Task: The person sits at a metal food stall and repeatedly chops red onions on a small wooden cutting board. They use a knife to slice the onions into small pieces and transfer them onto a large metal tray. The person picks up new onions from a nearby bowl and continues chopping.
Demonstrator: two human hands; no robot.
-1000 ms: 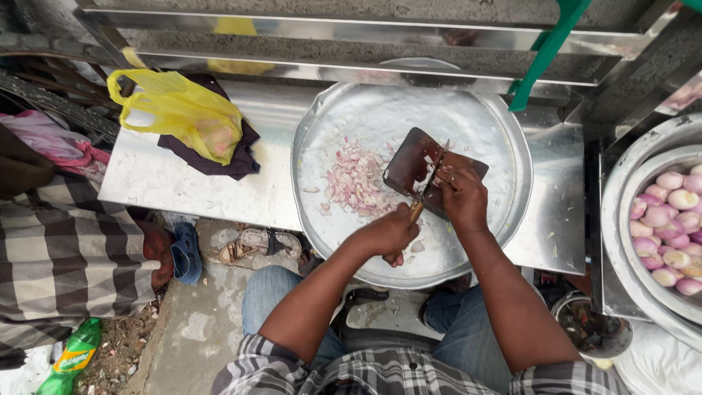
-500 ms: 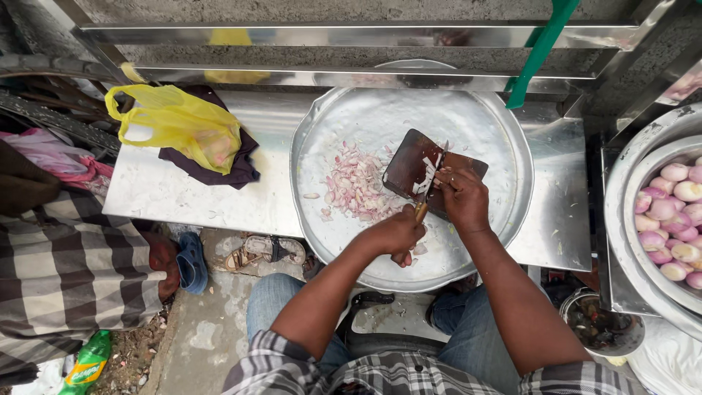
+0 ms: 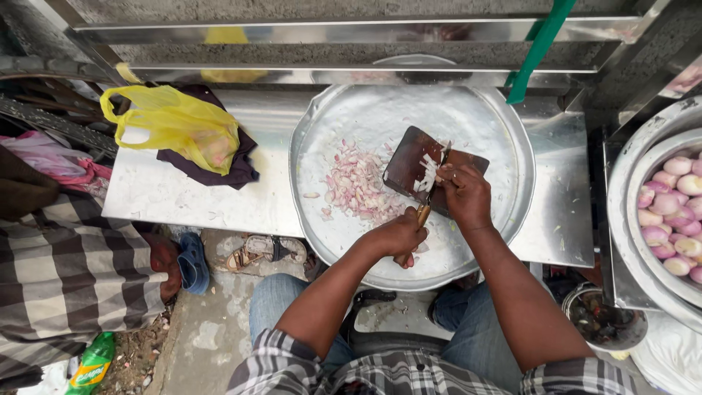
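Note:
My left hand (image 3: 398,238) grips the wooden handle of a knife (image 3: 426,197), whose blade lies across a small dark cutting board (image 3: 409,157). My right hand (image 3: 464,192) presses down on an onion piece on that board, next to a little heap of white sliced onion (image 3: 426,172). The board rests inside a large round steel tray (image 3: 482,124). A pile of chopped pink onion (image 3: 358,186) lies in the tray, left of the board.
The tray sits on a steel counter (image 3: 190,201). A yellow plastic bag (image 3: 175,128) on a dark cloth lies at the left. A bowl of peeled onions (image 3: 673,212) stands at the right. Another person in a checked shirt (image 3: 66,271) sits at the lower left.
The knife has kept working over the board and more white slices lie beside the blade. Both hands stay in nearly the same place.

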